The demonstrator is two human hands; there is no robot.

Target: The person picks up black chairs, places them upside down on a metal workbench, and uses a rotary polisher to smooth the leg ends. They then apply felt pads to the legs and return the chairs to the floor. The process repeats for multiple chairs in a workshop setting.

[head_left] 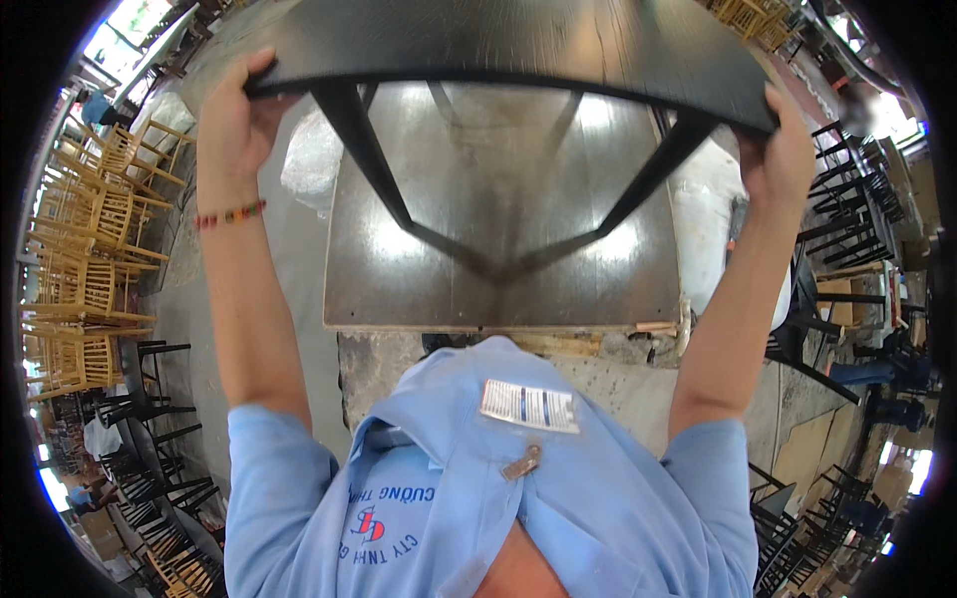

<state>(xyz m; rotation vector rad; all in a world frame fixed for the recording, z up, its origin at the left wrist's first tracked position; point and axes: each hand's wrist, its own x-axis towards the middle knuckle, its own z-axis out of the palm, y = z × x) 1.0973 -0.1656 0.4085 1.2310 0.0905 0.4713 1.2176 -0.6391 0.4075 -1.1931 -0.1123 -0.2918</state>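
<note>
Holding a black wooden chair with flat seat and angled legs (518, 45) up at arm's length, far side of the scene, seat edge toward the camera and legs pointing away over a dark glossy rectangular wooden surface (399, 269) below. Left hand (234, 115) clamped on the left corner of the seat, fingers (261, 68) curled over the rim; right hand (783, 149) gripping the right corner the same way, so both sets of fingers closed tight on the seat edge. Biggest worry: only fingertip purchase on a smooth painted rim, so a slip on either side would probably swing the chair down and ding that shiny top or scuff the paint. Also a risk of clipping legs on the surface's near edge if lowered crooked. Pretty crowded around too: stacked natural yellow wooden chairs (85, 269) on the far left, stacked black chair frames (847, 229) on the right and more black frames (150, 468) near left, so a wide swing could snag something. Label-wise: small white rectangular tag with blue and dark markings (529, 406) in a clear sleeve, clipped by a little metal clip (520, 463) to the light blue work shirt (598, 508), near centre; blue and red printed emblem (369, 523) on the shirt, near left. Pale plastic-wrapped bundle (311, 164) just left of the surface, contents hard to tell.
</note>
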